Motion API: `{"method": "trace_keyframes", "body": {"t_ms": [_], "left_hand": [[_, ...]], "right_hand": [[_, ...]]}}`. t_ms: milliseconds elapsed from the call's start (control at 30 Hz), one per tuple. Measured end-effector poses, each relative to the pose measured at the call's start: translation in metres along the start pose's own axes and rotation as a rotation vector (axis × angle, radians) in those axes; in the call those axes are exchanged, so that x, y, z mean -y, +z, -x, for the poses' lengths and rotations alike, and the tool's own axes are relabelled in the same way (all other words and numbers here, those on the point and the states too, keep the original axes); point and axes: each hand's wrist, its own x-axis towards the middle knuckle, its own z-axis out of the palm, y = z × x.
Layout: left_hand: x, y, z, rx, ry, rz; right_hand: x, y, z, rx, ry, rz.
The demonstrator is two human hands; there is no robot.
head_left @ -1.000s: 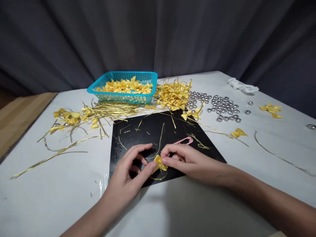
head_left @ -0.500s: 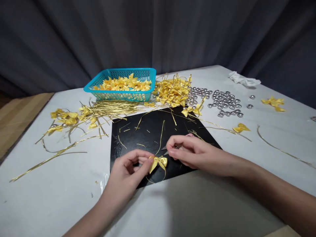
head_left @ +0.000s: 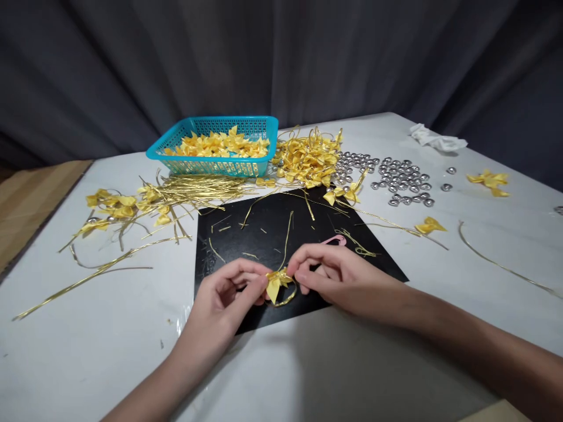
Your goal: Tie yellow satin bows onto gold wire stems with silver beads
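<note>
Over the black mat, my left hand (head_left: 233,299) pinches a yellow ribbon bow (head_left: 273,287) between thumb and fingertips. A gold cord (head_left: 288,299) loops below the bow. My right hand (head_left: 329,272) has its fingers closed at the bow's right side, touching it; the exact pinch point is too small to make out. Behind the right hand shows the pink handle (head_left: 339,239) of a small tool, the rest of it hidden. On the black mat (head_left: 246,234) lie several short cord scraps, with one longer strand (head_left: 288,237) just beyond the bow.
A blue basket (head_left: 211,159) of yellow bows stands at the back. Gold cords (head_left: 200,190) lie in front of it, a heap of corded bows (head_left: 308,158) to its right. Silver heart-shaped beads (head_left: 402,179) spread farther right, near a crumpled white tissue (head_left: 437,140).
My right fingers have moved left onto the bow. The bow has tilted, and the cord loop has drawn up closer beneath it. More of the pink handle shows; the metal tips are now hidden.
</note>
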Motion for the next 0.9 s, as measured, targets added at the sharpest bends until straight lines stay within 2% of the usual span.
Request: {"method": "trace_keyframes", "body": {"t_ms": [100, 333, 467, 733, 900], "left_hand": [[0.0023, -0.0020, -0.0016, -0.010, 0.001, 0.018], [0.0023, -0.0020, 0.0009, -0.009, 0.018, 0.026], [0.0034, 0.0002, 0.0017, -0.022, 0.023, -0.036], [0.0072, 0.0012, 0.0034, 0.028, 0.013, -0.084], [0.0017, 0.0024, 0.0008, -0.029, -0.055, 0.009]], "right_hand": [[-0.0014, 0.0002, -0.0008, -0.104, 0.008, -0.029], [-0.0046, 0.0022, -0.0047, 0.017, 0.059, -0.118], [-0.0024, 0.0044, -0.0028, -0.034, 0.055, -0.078], [-0.0035, 0.0029, 0.0002, -0.124, -0.082, 0.152], [-0.0058, 0.0079, -0.0021, -0.249, -0.221, 0.208]]}}
